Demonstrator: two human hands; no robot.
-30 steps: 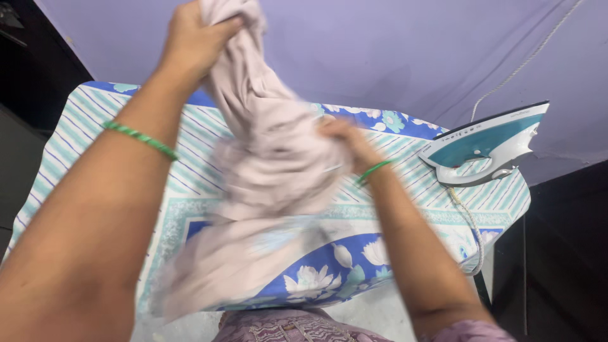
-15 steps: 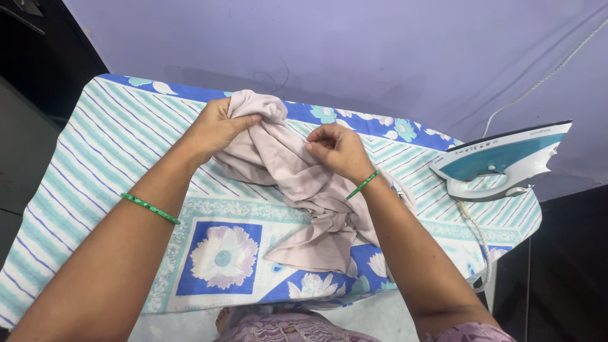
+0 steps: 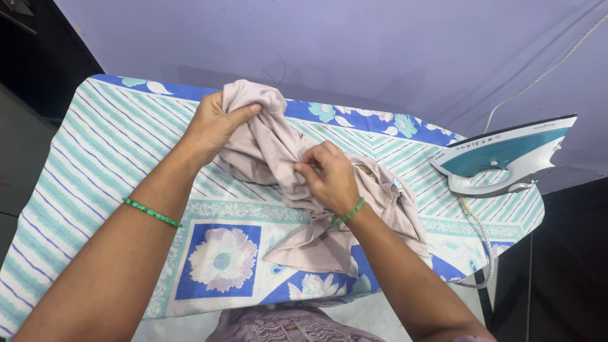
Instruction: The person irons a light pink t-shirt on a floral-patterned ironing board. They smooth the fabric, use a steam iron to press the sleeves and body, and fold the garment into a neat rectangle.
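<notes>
My left hand (image 3: 212, 126) has its fingers clamped on the top fold of the cloth (image 3: 304, 190), thumb pressed over the bunched edge, while my right hand (image 3: 329, 177) pinches a fold near the middle with fingers drawn together. The cloth lies crumpled on the board (image 3: 101, 152), across its striped and flowered cover, its lower end trailing toward me. The iron (image 3: 506, 161) stands at the board's right end, well apart from both hands.

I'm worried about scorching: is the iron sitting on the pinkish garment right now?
No, the iron stands at the board's right end, apart from the garment that both hands grip.
</notes>
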